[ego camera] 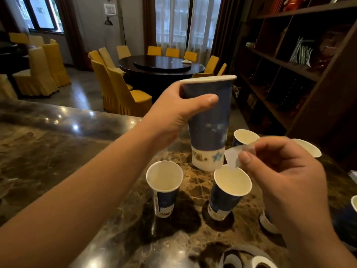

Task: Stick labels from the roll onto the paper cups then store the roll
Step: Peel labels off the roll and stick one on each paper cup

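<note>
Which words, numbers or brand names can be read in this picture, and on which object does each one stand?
No text can be read here.
Held cup: pale printed marks and a star near the base, too blurred to read.
Standing cups: print on the bottom bands, too small to read.
Label pinched in the right hand: looks blank.
Wall notice: too far to read.

A dark round dining table point(161, 65) stands mid-room, ringed by yellow-covered chairs point(123, 93). Behind it, curtained windows point(181, 22) let in daylight. To its right rises a dark wooden shelf unit point(289, 60); to its left, grey floor point(81, 91).
</note>
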A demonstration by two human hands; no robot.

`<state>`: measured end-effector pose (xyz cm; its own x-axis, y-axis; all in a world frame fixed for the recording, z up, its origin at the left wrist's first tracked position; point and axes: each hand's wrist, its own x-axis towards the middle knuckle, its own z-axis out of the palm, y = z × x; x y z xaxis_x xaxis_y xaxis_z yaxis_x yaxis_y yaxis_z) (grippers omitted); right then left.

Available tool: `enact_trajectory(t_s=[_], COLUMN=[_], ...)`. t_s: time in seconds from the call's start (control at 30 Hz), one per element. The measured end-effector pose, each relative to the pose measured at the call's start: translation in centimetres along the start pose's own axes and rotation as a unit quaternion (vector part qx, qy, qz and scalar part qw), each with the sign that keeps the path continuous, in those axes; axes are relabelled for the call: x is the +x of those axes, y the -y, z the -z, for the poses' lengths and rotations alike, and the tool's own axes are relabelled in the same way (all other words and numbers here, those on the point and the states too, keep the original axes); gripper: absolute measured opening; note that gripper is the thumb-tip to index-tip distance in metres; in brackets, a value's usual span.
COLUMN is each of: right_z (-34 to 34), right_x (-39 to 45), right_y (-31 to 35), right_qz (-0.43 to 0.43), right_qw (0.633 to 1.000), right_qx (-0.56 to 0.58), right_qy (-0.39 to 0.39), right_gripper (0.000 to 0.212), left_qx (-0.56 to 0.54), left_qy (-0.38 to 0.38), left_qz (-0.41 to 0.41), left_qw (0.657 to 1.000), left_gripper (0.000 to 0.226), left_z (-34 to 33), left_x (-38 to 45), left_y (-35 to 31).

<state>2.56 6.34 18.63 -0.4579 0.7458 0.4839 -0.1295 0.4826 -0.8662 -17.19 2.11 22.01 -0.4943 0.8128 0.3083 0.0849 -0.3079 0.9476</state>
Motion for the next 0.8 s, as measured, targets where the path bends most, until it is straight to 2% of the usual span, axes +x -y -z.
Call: enact_trajectory(t_s=[0.13, 0.4, 0.53, 0.63, 0.8], right_z=[-0.7, -0.6, -0.1, 0.6, 1.6], right_x=[-0.8, -2.9, -3.4, -3.4, -3.3], right_y=[-0.3, -1.9, -1.8, -1.5, -1.8], right_qz=[-0.028, -0.089, -0.074, -0.070, -0.077], right_qw=[0.997, 0.995, 0.997, 0.995, 0.996], right_qx=[0.063, 0.053, 0.007, -0.001, -0.023], right_qy=[0.015, 0.002, -0.039, -0.065, -0.030], right_gripper=[0.008, 0.009, 0.011, 0.013, 0.014], left_qx=[-0.089, -0.163, -0.160, -0.098, -0.032], left_qy=[0.005, -0.056, -0.041, -0.012, 0.000], left_qz=[0.069, 0.149, 0.145, 0.136, 0.113], left_qw=[0.994, 0.974, 0.975, 0.986, 0.993], left_gripper=[0.049, 0.068, 0.080, 0.081, 0.093], left_z=[-2.5, -4.7, -5.2, -5.6, -5.7], left_x=[-3.8, -7.5, -8.2, -9.0, -9.6], left_y=[1.1, 3.4, 3.9, 4.7, 5.3])
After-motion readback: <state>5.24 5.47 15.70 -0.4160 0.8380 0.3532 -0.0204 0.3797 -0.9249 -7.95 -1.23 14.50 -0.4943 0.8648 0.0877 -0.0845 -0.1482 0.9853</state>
